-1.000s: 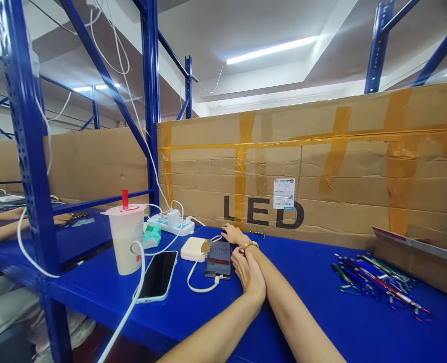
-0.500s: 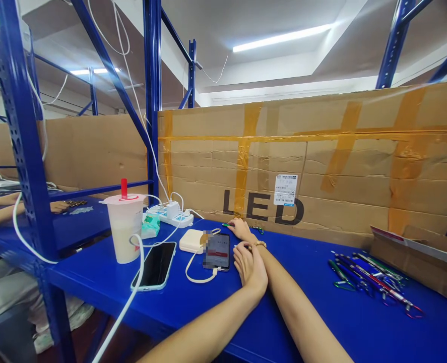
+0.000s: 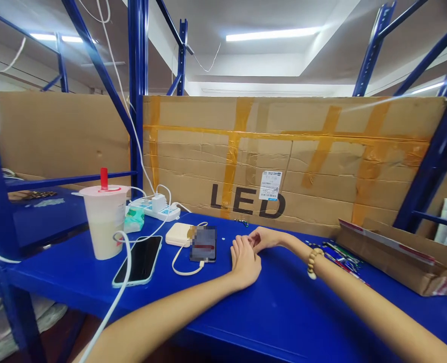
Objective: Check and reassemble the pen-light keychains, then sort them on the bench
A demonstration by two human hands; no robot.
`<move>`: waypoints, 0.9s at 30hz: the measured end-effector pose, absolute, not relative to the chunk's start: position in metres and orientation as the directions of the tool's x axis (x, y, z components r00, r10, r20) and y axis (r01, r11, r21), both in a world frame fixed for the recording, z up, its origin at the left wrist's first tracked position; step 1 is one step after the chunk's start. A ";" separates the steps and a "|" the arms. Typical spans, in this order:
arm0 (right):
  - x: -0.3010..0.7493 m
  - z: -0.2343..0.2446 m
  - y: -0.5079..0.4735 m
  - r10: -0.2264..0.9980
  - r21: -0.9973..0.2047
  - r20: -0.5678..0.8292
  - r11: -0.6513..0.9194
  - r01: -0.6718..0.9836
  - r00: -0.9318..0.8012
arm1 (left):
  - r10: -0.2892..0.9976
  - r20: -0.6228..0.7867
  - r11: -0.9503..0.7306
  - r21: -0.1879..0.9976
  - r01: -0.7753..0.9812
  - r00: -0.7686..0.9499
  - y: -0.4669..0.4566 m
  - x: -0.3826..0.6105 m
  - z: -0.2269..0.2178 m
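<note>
Both my hands meet on the blue table (image 3: 283, 312). My left hand (image 3: 245, 261) rests palm down with its fingers curled, its fingertips against my right hand. My right hand (image 3: 263, 238) has a bead bracelet (image 3: 312, 262) on its wrist, and its fingers are pinched on something too small to make out. Just left of the hands lies a lit phone (image 3: 203, 244), wired to a white power bank (image 3: 179, 234).
A dark phone (image 3: 139, 260) on a white cable, a lidded drink cup (image 3: 104, 220) and a power strip (image 3: 156, 209) stand to the left. Several pens (image 3: 340, 254) and an open cardboard box (image 3: 397, 256) lie to the right. A taped carton marked LED (image 3: 283, 161) walls off the back.
My right hand has drawn back from near the carton to meet my left hand's fingertips, and its forearm has swung right. The camera has turned right and dipped slightly.
</note>
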State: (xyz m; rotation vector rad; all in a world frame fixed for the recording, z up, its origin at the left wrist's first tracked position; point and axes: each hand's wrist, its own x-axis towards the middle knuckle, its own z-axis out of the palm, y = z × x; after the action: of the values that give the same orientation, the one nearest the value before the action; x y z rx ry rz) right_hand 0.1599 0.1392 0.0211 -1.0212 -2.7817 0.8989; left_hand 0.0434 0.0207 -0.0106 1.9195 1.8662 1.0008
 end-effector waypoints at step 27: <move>0.127 0.020 0.225 0.705 0.359 0.155 0.612 0.705 -0.692 | 0.880 0.190 -0.475 0.369 0.798 0.436 0.037 0.036 -0.010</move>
State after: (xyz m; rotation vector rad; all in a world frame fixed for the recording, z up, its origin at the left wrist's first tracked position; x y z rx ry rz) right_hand 0.1271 0.2254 0.0203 -1.2343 -2.8224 -0.6276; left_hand 0.0357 0.0369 -0.0101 2.4643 1.4657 0.5282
